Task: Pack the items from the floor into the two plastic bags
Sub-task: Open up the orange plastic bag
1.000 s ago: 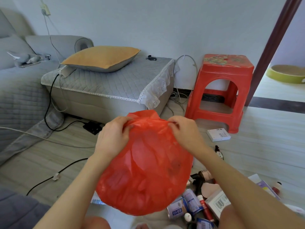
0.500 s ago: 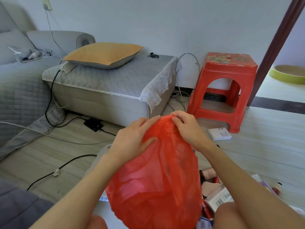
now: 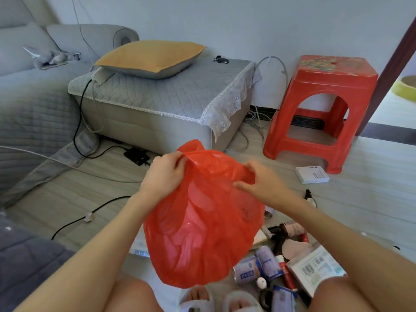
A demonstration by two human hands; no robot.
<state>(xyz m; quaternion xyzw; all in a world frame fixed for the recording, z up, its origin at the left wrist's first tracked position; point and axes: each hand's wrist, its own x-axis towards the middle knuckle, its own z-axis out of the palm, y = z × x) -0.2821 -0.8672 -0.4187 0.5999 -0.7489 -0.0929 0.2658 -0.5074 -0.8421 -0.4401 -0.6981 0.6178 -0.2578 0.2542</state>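
Observation:
A red plastic bag (image 3: pixel 202 233) hangs puffed out in the air in front of me. My left hand (image 3: pixel 165 174) pinches its rim at the upper left. My right hand (image 3: pixel 258 180) grips the rim at the upper right. Below and to the right, a pile of items lies on the floor: small blue-and-white cans (image 3: pixel 258 264), a red tube (image 3: pixel 287 274), a white barcoded box (image 3: pixel 315 269) and dark objects. A white box (image 3: pixel 311 174) lies apart by the stool. Only this one bag is in view.
A red plastic stool (image 3: pixel 324 104) stands at the back right. A grey covered ottoman (image 3: pixel 162 102) with an orange cushion and a grey sofa fill the left. Black cables (image 3: pixel 90 216) run over the floor. My knees and slippers (image 3: pixel 216 298) are at the bottom.
My hands, close together on the bag's top half a second ago, have drawn apart along the rim. The bag has spread wider and its mouth has parted.

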